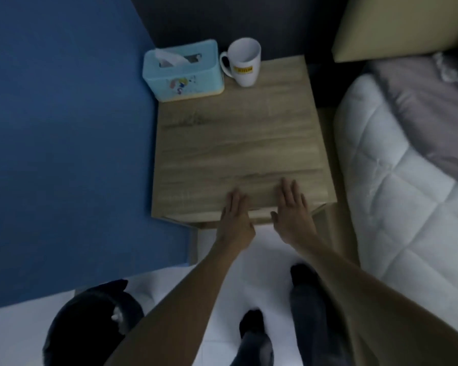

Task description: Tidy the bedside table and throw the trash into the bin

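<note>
The wooden bedside table fills the middle of the view. At its back left corner stands a light blue tissue box with a tissue sticking out. A white mug with a yellow label stands upright just right of the box. My left hand lies flat at the table's front edge, fingers together and holding nothing. My right hand rests flat beside it on the same edge, also holding nothing. A dark bin with a black liner stands on the floor at the lower left, with something pale inside.
A blue wall runs along the table's left side. A bed with a white quilt and a grey pillow lies close on the right. My feet stand on the white floor in front of the table.
</note>
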{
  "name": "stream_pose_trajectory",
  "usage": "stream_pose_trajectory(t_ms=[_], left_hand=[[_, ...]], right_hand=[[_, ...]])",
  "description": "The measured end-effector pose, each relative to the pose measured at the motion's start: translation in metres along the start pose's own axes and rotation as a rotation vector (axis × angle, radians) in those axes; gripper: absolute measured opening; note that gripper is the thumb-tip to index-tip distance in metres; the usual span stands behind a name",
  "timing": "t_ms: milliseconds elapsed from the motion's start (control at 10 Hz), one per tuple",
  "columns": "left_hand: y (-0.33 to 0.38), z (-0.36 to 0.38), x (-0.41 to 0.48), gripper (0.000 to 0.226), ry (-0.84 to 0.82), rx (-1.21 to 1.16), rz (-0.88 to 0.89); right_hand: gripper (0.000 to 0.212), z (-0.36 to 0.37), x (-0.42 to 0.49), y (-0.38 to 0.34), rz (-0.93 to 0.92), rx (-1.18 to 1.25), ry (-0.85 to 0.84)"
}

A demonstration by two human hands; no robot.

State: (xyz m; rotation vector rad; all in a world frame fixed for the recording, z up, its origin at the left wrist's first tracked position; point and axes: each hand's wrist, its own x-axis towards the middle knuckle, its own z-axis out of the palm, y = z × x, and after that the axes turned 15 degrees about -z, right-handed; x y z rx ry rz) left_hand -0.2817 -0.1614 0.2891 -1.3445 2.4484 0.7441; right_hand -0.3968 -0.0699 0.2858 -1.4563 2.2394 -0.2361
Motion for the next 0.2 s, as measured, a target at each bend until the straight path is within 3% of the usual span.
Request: stream_pose_trajectory(t_ms=[200], left_hand=[[0.001, -0.008, -0.037, 0.062, -0.073, 0.103, -0.030]], right_hand=[[0.063, 0.000, -0.024, -0.027, 0.053, 0.069, 0.001]])
